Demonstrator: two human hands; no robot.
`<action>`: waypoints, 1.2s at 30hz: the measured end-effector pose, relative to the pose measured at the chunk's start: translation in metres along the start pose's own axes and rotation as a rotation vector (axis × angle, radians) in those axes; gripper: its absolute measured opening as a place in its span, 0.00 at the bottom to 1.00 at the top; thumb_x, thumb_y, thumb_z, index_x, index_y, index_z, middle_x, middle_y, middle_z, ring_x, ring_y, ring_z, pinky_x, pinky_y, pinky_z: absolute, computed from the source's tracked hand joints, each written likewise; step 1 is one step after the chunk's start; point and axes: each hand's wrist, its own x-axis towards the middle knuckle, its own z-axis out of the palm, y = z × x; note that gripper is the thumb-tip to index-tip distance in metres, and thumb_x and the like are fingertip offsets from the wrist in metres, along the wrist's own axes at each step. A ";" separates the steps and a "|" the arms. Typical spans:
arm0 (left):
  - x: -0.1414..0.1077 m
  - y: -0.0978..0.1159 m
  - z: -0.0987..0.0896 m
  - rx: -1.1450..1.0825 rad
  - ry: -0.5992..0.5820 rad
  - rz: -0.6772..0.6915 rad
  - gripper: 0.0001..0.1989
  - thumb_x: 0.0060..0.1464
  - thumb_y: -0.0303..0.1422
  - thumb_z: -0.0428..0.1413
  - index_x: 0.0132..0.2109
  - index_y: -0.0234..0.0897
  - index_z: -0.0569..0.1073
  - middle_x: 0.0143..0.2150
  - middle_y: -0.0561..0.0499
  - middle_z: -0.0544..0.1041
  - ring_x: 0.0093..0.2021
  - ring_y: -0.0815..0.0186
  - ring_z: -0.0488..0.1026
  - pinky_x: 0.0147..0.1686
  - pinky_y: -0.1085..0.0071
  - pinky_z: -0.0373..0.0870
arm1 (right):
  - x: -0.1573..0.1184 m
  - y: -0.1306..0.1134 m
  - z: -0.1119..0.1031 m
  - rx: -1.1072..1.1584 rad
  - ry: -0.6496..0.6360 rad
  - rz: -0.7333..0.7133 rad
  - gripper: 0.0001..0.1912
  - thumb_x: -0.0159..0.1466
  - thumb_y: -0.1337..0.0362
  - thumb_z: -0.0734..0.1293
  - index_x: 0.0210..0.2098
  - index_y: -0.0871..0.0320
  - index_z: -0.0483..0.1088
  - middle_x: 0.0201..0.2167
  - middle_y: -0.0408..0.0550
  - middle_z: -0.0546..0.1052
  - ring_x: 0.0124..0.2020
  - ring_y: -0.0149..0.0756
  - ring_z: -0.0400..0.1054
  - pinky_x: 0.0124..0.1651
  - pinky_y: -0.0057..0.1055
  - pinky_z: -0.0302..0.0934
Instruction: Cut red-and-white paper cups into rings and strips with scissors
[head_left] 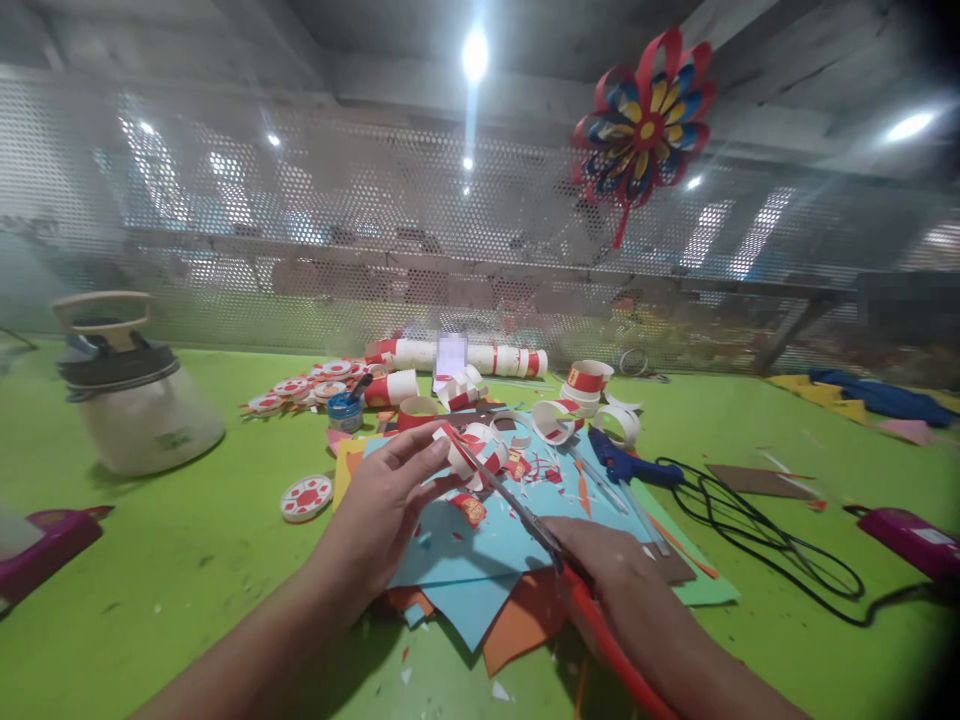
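Left hand (394,485) pinches red-and-white paper (481,446); right hand (622,572) grips scissors (551,543). At eleven o'clock, a blue jar (345,414) holds, apparently, a brush (362,385).

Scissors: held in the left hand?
No, the scissors are in the right hand, while the left hand holds a red-and-white paper piece.
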 end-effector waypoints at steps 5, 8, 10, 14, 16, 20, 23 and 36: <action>0.002 0.000 -0.001 0.002 0.035 0.008 0.15 0.46 0.32 0.66 0.43 0.34 0.78 0.42 0.44 0.81 0.39 0.61 0.78 0.44 0.66 0.73 | 0.000 0.002 0.000 -0.008 -0.022 -0.005 0.11 0.64 0.70 0.59 0.44 0.59 0.70 0.39 0.53 0.75 0.41 0.44 0.68 0.44 0.41 0.61; 0.002 -0.003 0.000 0.036 0.068 0.023 0.17 0.43 0.31 0.68 0.43 0.35 0.78 0.37 0.46 0.81 0.37 0.62 0.78 0.42 0.67 0.72 | 0.000 0.003 -0.001 0.003 -0.040 -0.004 0.12 0.65 0.70 0.60 0.45 0.59 0.70 0.40 0.53 0.75 0.42 0.44 0.67 0.45 0.42 0.61; 0.002 -0.005 0.001 0.063 0.067 0.046 0.18 0.42 0.32 0.68 0.43 0.35 0.78 0.36 0.46 0.81 0.37 0.62 0.77 0.41 0.67 0.72 | 0.000 0.004 -0.001 0.027 -0.040 -0.010 0.11 0.65 0.69 0.61 0.45 0.57 0.70 0.42 0.52 0.75 0.43 0.44 0.67 0.46 0.41 0.61; 0.000 -0.007 0.000 0.094 0.065 0.068 0.19 0.44 0.34 0.67 0.45 0.36 0.77 0.39 0.45 0.81 0.39 0.61 0.77 0.43 0.66 0.71 | -0.002 0.005 -0.001 0.039 -0.013 -0.001 0.09 0.64 0.69 0.60 0.42 0.56 0.70 0.39 0.51 0.76 0.41 0.43 0.68 0.45 0.41 0.61; 0.000 -0.008 -0.002 0.108 0.068 0.068 0.20 0.44 0.34 0.67 0.46 0.36 0.77 0.39 0.45 0.81 0.39 0.61 0.77 0.43 0.66 0.71 | -0.001 0.004 -0.001 0.035 -0.006 0.005 0.08 0.64 0.68 0.60 0.39 0.57 0.70 0.37 0.50 0.76 0.39 0.43 0.69 0.44 0.41 0.62; 0.000 -0.007 -0.003 0.099 0.062 0.068 0.18 0.44 0.32 0.67 0.44 0.37 0.77 0.39 0.47 0.81 0.38 0.63 0.77 0.41 0.69 0.72 | 0.000 0.001 -0.004 0.041 0.007 -0.008 0.08 0.63 0.69 0.60 0.36 0.56 0.71 0.35 0.49 0.77 0.40 0.44 0.70 0.45 0.40 0.62; -0.001 -0.005 -0.001 0.027 0.031 0.032 0.18 0.46 0.32 0.66 0.46 0.37 0.76 0.42 0.46 0.81 0.40 0.61 0.78 0.44 0.67 0.72 | 0.000 -0.001 -0.005 0.043 0.002 0.002 0.09 0.62 0.71 0.60 0.35 0.57 0.71 0.33 0.48 0.77 0.38 0.43 0.70 0.45 0.39 0.62; 0.000 -0.004 -0.001 0.021 0.040 0.049 0.17 0.45 0.32 0.67 0.44 0.33 0.76 0.40 0.43 0.81 0.37 0.60 0.78 0.42 0.65 0.74 | 0.001 0.002 -0.002 0.027 -0.023 -0.032 0.11 0.64 0.71 0.62 0.44 0.58 0.71 0.41 0.52 0.76 0.44 0.44 0.68 0.48 0.42 0.62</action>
